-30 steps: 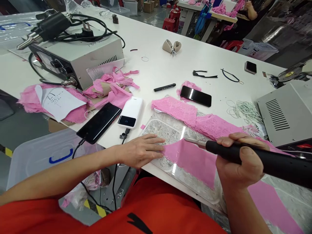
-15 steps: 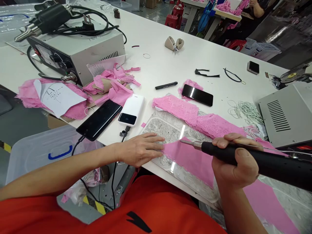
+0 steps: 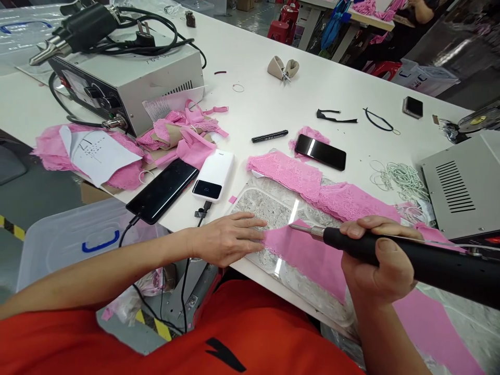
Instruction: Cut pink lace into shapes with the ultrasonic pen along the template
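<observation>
Smooth white table (image 3: 242, 117) carries a glossy transparent plastic board (image 3: 258, 204) with rounded corners; the thin pink fabric panel (image 3: 312, 260) lies on it, textured pink lace strips (image 3: 289, 174) at its twelve o'clock. Progress, judged: work sits at the panel's upper-left edge, the rest seems left, no finished stretch distinguishable. Black cylindrical tool (image 3: 437, 266) at three o'clock, right hand (image 3: 377, 278) fingers wrapped around it; left hand (image 3: 230, 239) at nine o'clock, fingers extended by the panel's end; tapered silver metal tip (image 3: 307, 229) at the edge, contact unclear.
</observation>
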### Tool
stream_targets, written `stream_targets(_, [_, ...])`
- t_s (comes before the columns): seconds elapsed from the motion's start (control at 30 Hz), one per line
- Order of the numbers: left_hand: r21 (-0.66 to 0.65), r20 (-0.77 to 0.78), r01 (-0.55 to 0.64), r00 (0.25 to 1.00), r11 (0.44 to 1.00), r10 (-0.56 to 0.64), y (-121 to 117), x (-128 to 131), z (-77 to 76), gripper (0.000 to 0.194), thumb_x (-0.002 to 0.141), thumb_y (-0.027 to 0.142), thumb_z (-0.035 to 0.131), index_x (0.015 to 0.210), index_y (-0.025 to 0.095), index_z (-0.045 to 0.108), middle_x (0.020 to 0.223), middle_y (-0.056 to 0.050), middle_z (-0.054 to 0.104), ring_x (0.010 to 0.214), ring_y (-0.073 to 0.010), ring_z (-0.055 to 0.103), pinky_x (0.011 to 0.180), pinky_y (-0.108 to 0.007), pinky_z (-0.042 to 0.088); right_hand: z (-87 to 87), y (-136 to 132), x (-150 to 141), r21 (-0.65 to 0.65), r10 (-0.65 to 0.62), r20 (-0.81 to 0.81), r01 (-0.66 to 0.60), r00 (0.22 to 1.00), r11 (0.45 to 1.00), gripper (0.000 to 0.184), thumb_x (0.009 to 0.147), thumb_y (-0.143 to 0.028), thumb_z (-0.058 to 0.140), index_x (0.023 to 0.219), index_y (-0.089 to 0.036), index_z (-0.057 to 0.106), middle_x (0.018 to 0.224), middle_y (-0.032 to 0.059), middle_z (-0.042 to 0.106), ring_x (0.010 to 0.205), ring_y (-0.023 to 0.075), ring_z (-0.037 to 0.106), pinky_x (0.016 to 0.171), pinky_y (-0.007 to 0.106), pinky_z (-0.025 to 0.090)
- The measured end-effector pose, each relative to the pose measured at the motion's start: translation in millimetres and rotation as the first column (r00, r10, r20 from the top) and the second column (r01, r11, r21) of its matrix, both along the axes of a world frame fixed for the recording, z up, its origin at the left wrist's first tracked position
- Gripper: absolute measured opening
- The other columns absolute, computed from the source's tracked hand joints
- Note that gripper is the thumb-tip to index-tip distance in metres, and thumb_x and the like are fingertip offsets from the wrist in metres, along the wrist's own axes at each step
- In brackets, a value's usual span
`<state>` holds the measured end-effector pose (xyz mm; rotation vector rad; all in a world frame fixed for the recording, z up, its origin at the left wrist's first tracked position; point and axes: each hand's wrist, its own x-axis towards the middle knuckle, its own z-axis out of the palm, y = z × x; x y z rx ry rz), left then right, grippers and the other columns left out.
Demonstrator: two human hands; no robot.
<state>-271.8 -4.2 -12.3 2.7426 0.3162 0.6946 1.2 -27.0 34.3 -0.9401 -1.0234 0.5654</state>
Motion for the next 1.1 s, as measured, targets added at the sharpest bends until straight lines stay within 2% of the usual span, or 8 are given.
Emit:
stream_targets(0.23, [0.006,-0.022,-0.008,1.0,1.0,0.008,-2.1,-0.4,0.9,0.032,0.093,0.014,0.05,0.119,0.018,0.069,0.131,-0.011,0.069,0.137,-0.0279,0.054,0.116,-0.048,0.043,3.5,-5.1,-7.0,-0.023,0.051,-0.04,-0.051,0.998,0.998,0.014,0.065,-0.031,0.065,0.073,-0.022,0.06,0.072,-0.0015,0.06,0.05,0.0129,0.052,0.052,0.036,0.05])
stream_targets(0.47, [0.06,0.031,-0.006,0.999,0.998,0.005,-4.0,-0.7,0.4,0.027,0.094,0.014,0.051,0.114,0.015,0.069,0.127,-0.013,0.071,0.133,-0.0286,0.057,0.115,-0.047,0.043,2.3,-6.5,-12.6,-0.018,0.083,-0.038,-0.083,0.996,0.996,0.014,0.065,-0.03,0.066,0.075,-0.021,0.061,0.073,-0.0016,0.061,0.05,0.0121,0.053,0.053,0.035,0.052])
stream_targets(0.83, [0.025,-0.011,-0.003,1.0,1.0,0.003,-3.9,-1.1,-0.2,0.028,0.093,0.015,0.053,0.116,0.018,0.069,0.128,-0.013,0.07,0.136,-0.0278,0.055,0.117,-0.048,0.041,3.5,-7.2,-15.2,-0.011,0.115,-0.024,-0.115,0.993,0.993,0.014,0.068,-0.03,0.069,0.075,-0.021,0.061,0.075,-0.0013,0.062,0.052,0.0122,0.055,0.054,0.035,0.054])
stream_targets(1.1, [0.04,0.014,-0.006,1.0,0.999,0.006,-4.2,-0.6,2.0,0.027,0.094,0.013,0.051,0.113,0.017,0.07,0.126,-0.012,0.071,0.134,-0.0281,0.057,0.117,-0.046,0.042,3.8,-12.4,-33.4,-0.011,0.255,-0.075,-0.257,0.964,0.966,0.012,0.076,-0.028,0.069,0.084,-0.021,0.063,0.082,-0.0006,0.062,0.058,0.0108,0.057,0.058,0.031,0.052])
